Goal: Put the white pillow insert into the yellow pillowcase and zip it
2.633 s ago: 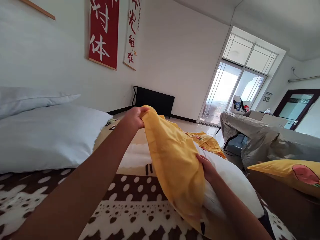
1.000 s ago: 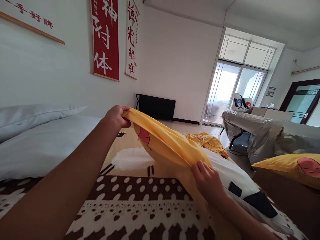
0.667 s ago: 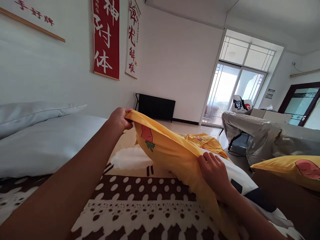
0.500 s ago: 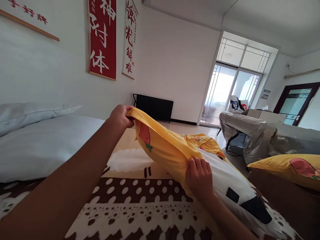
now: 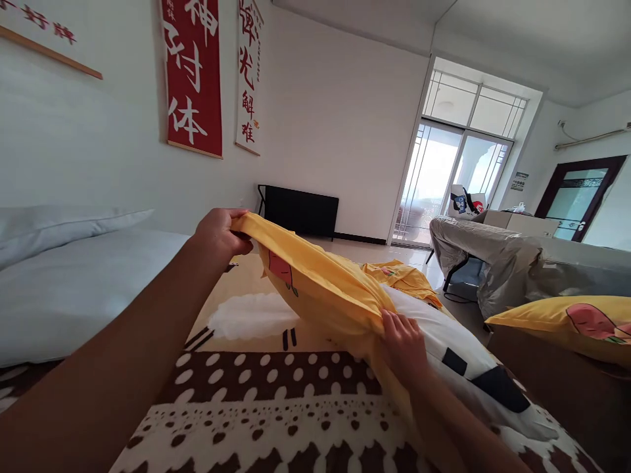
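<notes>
A yellow pillowcase (image 5: pixel 320 276) with a pink carrot print is stretched between my two hands, partly over a white pillow (image 5: pixel 419 315) with black patches. My left hand (image 5: pixel 221 233) pinches the far left corner of the pillowcase, raised above the bed. My right hand (image 5: pixel 405 345) is closed round its bunched edge, where the white pillow comes out. The pillow rests on a brown and cream patterned blanket (image 5: pixel 256 378). My right fingers hide part of the gathered cloth.
White pillows (image 5: pixel 93 282) lie at the left. Another yellow piece of cloth (image 5: pixel 407 279) lies beyond the pillow. A yellow carrot-print pillow (image 5: pixel 557 318) sits at the right on a brown surface. Plastic-covered furniture (image 5: pixel 493 256) stands behind it, and a black panel (image 5: pixel 298 211) leans by the wall.
My left hand has moved left with the pillowcase corner, and my right hand a little to the right. The cloth between them is pulled longer and tauter.
</notes>
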